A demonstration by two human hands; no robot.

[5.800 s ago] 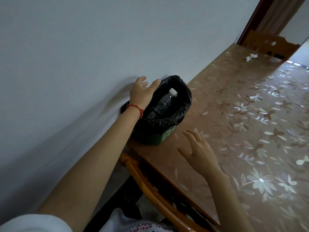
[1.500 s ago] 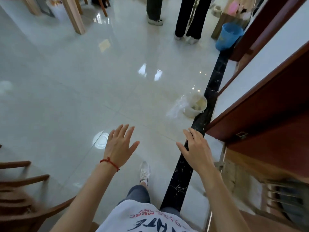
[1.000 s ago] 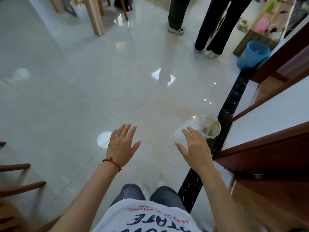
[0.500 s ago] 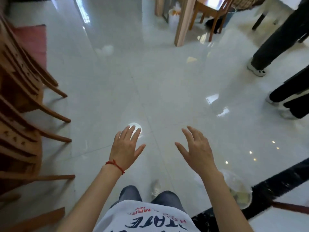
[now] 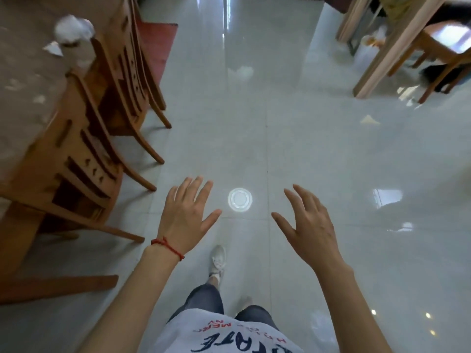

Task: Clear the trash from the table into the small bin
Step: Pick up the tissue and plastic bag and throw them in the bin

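Shifted since half a second ago: view swung left, table and chairs now at left, bystanders' legs gone. Left hand: fingers spread, empty, red cord at wrist, raised over floor. Right hand: fingers spread, empty. Lid: round, clear plastic, flat on glossy pale tiles between both hands. Tissue: crumpled, white, on table beside paper scrap. Bin: not in view.

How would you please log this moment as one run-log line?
left hand: open, empty | right hand: open, empty | white lid: on floor between hands | crumpled paper: on table | small bin: not visible
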